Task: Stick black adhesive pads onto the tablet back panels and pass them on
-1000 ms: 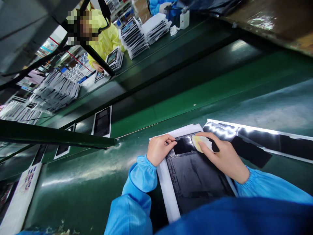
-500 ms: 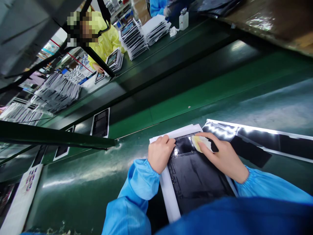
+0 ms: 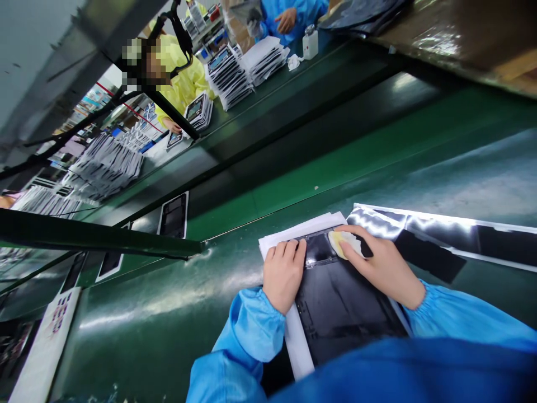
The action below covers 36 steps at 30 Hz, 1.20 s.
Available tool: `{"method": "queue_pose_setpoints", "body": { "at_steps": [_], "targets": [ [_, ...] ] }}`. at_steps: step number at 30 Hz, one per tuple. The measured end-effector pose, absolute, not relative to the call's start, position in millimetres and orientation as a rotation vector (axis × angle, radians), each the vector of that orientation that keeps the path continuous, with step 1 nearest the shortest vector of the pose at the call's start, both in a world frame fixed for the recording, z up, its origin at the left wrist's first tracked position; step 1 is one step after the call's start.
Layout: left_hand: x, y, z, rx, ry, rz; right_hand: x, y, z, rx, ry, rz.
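Black panel (image 3: 339,302) is lain on a white sheet (image 3: 293,336) at lower centre of the green counter (image 3: 168,302). Its left edge is pressed by the flat, open left hand (image 3: 284,272). A yellowish cloth (image 3: 342,244) is held against its top by the right hand (image 3: 384,267).

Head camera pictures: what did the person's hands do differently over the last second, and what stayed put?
The left hand slid along the panel's left edge toward the person and now lies flat, fingers spread on the white sheet and the edge of the dark panel. The view also tilted, showing more of the far bench. The right hand stayed pressing the yellowish cloth on the panel's far end; panel and sheet did not move.
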State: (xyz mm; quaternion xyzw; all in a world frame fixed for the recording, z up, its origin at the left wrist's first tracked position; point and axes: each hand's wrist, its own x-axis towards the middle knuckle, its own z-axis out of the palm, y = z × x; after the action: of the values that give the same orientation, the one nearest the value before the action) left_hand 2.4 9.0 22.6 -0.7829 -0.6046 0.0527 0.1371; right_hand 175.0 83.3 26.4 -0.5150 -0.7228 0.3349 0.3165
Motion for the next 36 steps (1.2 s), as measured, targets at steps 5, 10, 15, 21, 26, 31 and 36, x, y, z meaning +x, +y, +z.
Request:
{"method": "queue_pose_setpoints", "body": {
  "at_steps": [5, 10, 15, 21, 26, 31, 36],
  "targets": [
    [-11.9, -5.8, 27.0, -2.388, -1.652, 0.085, 178.5, 84.1, 25.8, -1.365, -1.954, 0.836],
    [-16.3, -18.3, 29.5, -2.495, -1.644, 0.015, 157.9, 80.6, 26.9, -1.362, -2.176, 0.586],
    [-15.8, -15.1, 24.0, -2.439, -1.668, -0.02, 135.2, 76.6, 25.3, -1.207, -2.283, 0.604],
    [-15.4, -12.9, 22.7, -2.447, -1.66, 0.002, 171.7, 88.4, 25.1, -1.393, -2.182, 0.515],
    [-10.0, -8.2, 21.2, -2.426, -1.592, -0.027, 166.4, 81.5, 27.9, -1.341, -2.194, 0.55],
    [-12.4, -9.3, 22.2, -2.431, -1.522, -0.111, 173.7, 81.3, 25.8, -1.347, -2.161, 0.586],
    [-2.7, -1.3, 25.4, -2.406, -1.595, -0.093, 188.3, 79.4, 24.2, -1.345, -2.103, 0.65]
  ]
}}
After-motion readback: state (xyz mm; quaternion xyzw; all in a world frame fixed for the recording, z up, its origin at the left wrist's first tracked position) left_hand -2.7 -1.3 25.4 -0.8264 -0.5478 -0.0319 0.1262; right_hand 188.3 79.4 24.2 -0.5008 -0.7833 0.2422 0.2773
